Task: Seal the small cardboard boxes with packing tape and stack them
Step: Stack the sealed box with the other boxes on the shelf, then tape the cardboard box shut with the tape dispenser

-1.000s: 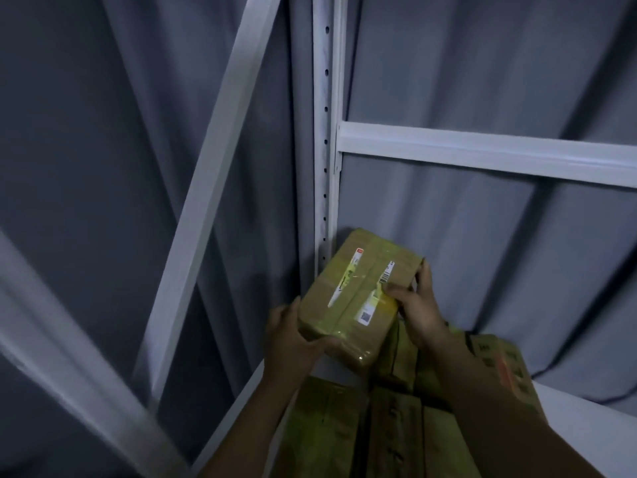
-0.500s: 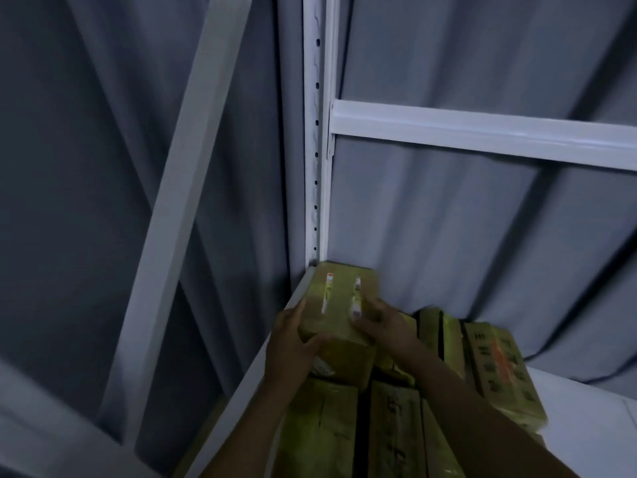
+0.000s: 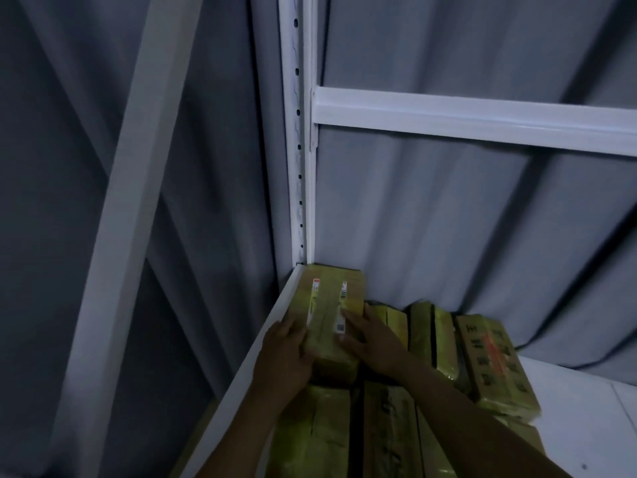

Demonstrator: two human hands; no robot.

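Observation:
A small taped cardboard box (image 3: 327,298) with white labels on its top lies in the back left corner of the white shelf (image 3: 582,422), on top of other boxes. My left hand (image 3: 286,353) holds its near left corner with fingers wrapped over the edge. My right hand (image 3: 368,336) lies on the box's top and right side with fingers spread. Under and beside it sit several other taped boxes (image 3: 389,432); one with red and black print (image 3: 496,367) lies to the right.
A white perforated upright post (image 3: 298,150) stands right behind the box, with a horizontal rail (image 3: 482,119) running right from it. A slanted white brace (image 3: 138,188) crosses the left. Grey curtain hangs behind the shelf.
The box has gone down and back from a tilted, lifted pose into the shelf corner, now lying flat on the stack. Both hands moved with it.

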